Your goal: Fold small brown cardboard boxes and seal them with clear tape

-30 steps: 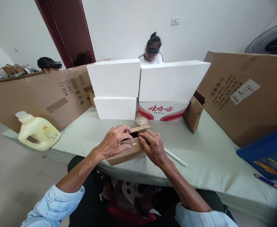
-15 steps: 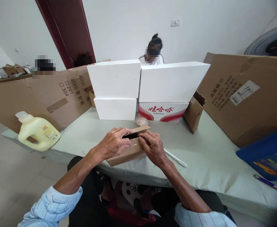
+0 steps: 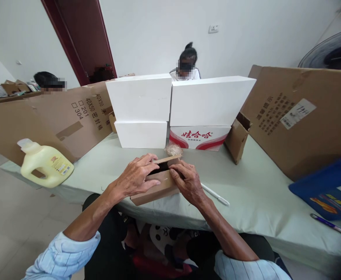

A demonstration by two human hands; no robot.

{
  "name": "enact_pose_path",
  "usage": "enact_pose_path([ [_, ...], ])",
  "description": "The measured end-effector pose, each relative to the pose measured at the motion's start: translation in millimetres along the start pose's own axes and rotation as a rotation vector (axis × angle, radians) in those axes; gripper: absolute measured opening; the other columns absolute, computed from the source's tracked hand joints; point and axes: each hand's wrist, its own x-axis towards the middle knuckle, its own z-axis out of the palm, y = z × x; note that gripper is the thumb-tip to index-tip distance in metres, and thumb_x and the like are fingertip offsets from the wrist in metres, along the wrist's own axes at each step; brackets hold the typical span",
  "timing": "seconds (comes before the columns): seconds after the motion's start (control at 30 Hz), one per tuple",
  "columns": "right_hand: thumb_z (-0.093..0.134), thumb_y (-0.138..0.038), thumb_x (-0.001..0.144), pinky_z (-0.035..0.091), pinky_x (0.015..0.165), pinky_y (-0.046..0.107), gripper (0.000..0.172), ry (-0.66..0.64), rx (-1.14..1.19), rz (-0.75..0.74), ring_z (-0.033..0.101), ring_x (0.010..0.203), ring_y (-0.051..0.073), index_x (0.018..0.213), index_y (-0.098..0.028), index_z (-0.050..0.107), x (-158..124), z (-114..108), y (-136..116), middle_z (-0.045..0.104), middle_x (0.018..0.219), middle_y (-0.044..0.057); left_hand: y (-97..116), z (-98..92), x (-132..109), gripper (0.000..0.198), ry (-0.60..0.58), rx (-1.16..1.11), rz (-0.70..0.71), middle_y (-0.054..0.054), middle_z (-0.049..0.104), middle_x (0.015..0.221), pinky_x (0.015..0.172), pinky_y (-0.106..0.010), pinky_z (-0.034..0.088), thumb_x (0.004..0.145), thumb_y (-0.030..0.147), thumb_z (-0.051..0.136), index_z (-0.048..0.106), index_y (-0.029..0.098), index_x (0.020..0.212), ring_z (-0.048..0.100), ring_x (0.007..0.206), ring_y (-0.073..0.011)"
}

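A small brown cardboard box (image 3: 155, 192) lies on the table in front of me, its slot-like top opening dark inside. My left hand (image 3: 140, 175) holds the box's left part, thumb along the near top edge and fingers across at the far side of the opening. At the right end, my right hand (image 3: 186, 179) has its fingers curled and pinched on a small end flap; fingertips partly hide it. Behind the box sits a clear, crumpled-looking roundish bundle (image 3: 174, 150). A white pen-like stick (image 3: 215, 194) rests beside my right hand.
White boxes (image 3: 138, 97) are stacked ahead, by a red-and-white carton (image 3: 199, 138). Large cardboard sheets stand left (image 3: 48, 116) and right (image 3: 304, 116). A yellow jug (image 3: 46, 165) is left; a blue container (image 3: 327, 190) and purple-handled scissors (image 3: 333, 227) are right. Two people sit beyond.
My left thumb and fingers have spread wider apart over the opening, and the far flap shows more. My right hand keeps its pinch. The person at far left has turned their head.
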Motion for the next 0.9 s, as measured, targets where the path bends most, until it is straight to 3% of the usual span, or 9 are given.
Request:
enact_pose_path([
  [0.1, 0.050, -0.033, 0.112, 0.042, 0.083, 0.040, 0.025, 0.015, 0.020, -0.002, 0.068, 0.089, 0.022, 0.103, -0.025, 0.072, -1.3, 0.3, -0.2, 0.073, 0.094, 0.004, 1.5, 2.4, 0.0, 0.031, -0.015, -0.020, -0.066, -0.014, 0.067, 0.136, 0.101, -0.051, 0.059, 0.089, 0.035, 0.085, 0.076, 0.021, 0.116, 0.070, 0.120, -0.0319],
  [0.27, 0.049, -0.032, 0.113, 0.040, 0.083, 0.040, 0.027, 0.028, -0.012, -0.020, 0.067, 0.087, 0.021, 0.102, -0.025, 0.072, -1.8, -0.9, -2.1, 0.071, 0.090, 0.004, 6.9, 3.6, 9.1, 0.007, -0.004, -0.124, -0.112, -0.009, 0.072, 0.128, 0.100, -0.046, 0.058, 0.096, 0.027, 0.076, 0.080, 0.024, 0.100, 0.073, 0.116, -0.0273],
  [0.57, 0.049, -0.031, 0.113, 0.041, 0.083, 0.040, 0.027, 0.018, -0.060, -0.051, 0.065, 0.085, 0.021, 0.104, -0.024, 0.073, -2.4, -1.5, -2.9, 0.070, 0.090, 0.004, 14.0, 7.5, 20.3, 0.019, 0.025, -0.158, -0.123, -0.007, 0.076, 0.122, 0.095, -0.045, 0.059, 0.095, 0.012, 0.065, 0.075, 0.022, 0.082, 0.074, 0.109, -0.0255],
  [0.77, 0.047, -0.033, 0.113, 0.041, 0.083, 0.040, 0.029, 0.024, -0.062, -0.037, 0.065, 0.085, 0.022, 0.103, -0.025, 0.073, -1.5, 1.3, -1.2, 0.071, 0.090, 0.005, 17.8, 16.0, 16.4, 0.018, 0.095, 0.025, -0.061, -0.010, 0.076, 0.124, 0.098, -0.050, 0.058, 0.097, 0.011, 0.063, 0.072, 0.020, 0.085, 0.073, 0.112, -0.0286],
  [0.9, 0.046, -0.033, 0.113, 0.041, 0.081, 0.039, 0.029, 0.025, -0.052, -0.030, 0.065, 0.086, 0.022, 0.102, -0.025, 0.072, -0.8, 1.2, -2.6, 0.071, 0.093, 0.005, 19.6, 21.2, 13.0, 0.020, 0.166, 0.152, 0.015, -0.012, 0.076, 0.127, 0.090, -0.048, 0.056, 0.097, 0.007, 0.058, 0.071, 0.019, 0.087, 0.072, 0.113, -0.0302],
])
